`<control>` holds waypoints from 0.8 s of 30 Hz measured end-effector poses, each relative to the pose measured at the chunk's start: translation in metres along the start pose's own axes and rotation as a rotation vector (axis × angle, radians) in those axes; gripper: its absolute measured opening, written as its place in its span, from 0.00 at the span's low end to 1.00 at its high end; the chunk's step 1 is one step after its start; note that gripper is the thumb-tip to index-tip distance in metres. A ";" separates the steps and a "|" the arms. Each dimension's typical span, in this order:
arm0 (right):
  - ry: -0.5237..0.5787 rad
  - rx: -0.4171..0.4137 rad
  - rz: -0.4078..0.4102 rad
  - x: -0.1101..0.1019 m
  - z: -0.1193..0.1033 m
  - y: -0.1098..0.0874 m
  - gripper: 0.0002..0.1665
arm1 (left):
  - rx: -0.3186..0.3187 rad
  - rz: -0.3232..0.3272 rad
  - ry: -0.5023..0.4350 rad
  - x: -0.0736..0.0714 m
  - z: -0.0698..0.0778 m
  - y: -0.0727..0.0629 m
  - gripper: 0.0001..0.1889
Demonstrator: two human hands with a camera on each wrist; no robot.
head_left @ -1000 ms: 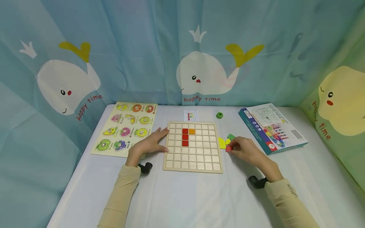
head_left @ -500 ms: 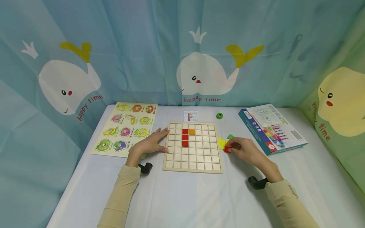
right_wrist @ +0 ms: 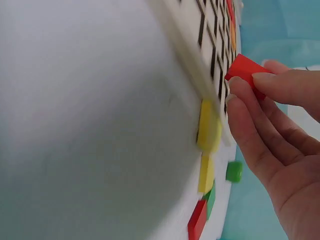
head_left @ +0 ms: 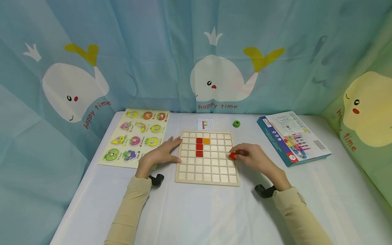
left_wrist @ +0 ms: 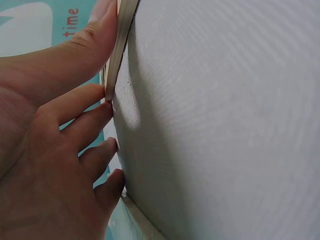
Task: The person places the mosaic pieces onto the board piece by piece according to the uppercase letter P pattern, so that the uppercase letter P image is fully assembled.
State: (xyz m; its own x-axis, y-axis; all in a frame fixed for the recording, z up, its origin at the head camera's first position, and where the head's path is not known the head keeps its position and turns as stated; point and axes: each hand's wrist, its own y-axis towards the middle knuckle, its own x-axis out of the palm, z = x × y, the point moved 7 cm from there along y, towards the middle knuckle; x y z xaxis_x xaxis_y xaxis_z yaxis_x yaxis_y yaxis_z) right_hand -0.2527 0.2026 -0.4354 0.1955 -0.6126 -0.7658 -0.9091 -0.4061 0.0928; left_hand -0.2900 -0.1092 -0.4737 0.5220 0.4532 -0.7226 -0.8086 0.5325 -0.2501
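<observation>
A wooden grid board (head_left: pixel 207 183) lies in mid-table in the head view. Three red square tiles (head_left: pixel 199 147) form a column in its cells, with an orange tile (head_left: pixel 206 141) beside the top one. My left hand (head_left: pixel 161 153) touches the board's left edge, fingers spread and fairly straight. Over the right edge, my right hand (head_left: pixel 255 158) pinches a red tile (right_wrist: pixel 247 73) between thumb and fingers. In the right wrist view, yellow pieces (right_wrist: pixel 205 173), a green piece (right_wrist: pixel 210 200) and another red piece (right_wrist: pixel 197 220) lie by that edge; in the head view the hand hides them.
A small printed grid card (head_left: pixel 205 124) and a green ring-shaped piece (head_left: pixel 236 124) lie behind the board. To the left is a fruit picture board (head_left: pixel 128 131); at the right, a flat box (head_left: pixel 294 139). A patterned curtain (head_left: pixel 171 68) stands behind the table.
My right hand has lifted a red tile from the loose pieces and carried it left, over the board's right edge. The left hand stays where it was.
</observation>
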 end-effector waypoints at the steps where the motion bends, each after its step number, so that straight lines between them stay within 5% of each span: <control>1: 0.017 0.011 -0.008 0.002 -0.002 0.002 0.12 | 0.001 0.000 0.003 0.000 0.000 0.000 0.49; 9: 0.064 0.078 -0.049 0.017 -0.010 0.015 0.17 | -0.006 -0.003 0.000 0.001 -0.001 0.002 0.49; 24: 0.076 0.065 -0.071 0.037 -0.027 0.026 0.15 | 0.007 -0.001 0.005 0.001 -0.001 0.002 0.49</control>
State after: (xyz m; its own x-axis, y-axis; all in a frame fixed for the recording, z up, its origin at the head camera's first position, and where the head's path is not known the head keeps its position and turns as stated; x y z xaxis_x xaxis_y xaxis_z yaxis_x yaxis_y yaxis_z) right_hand -0.2588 0.1507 -0.4442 0.2859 -0.6346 -0.7180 -0.9134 -0.4072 -0.0038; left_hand -0.2916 -0.1081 -0.4754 0.5212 0.4492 -0.7257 -0.8064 0.5377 -0.2463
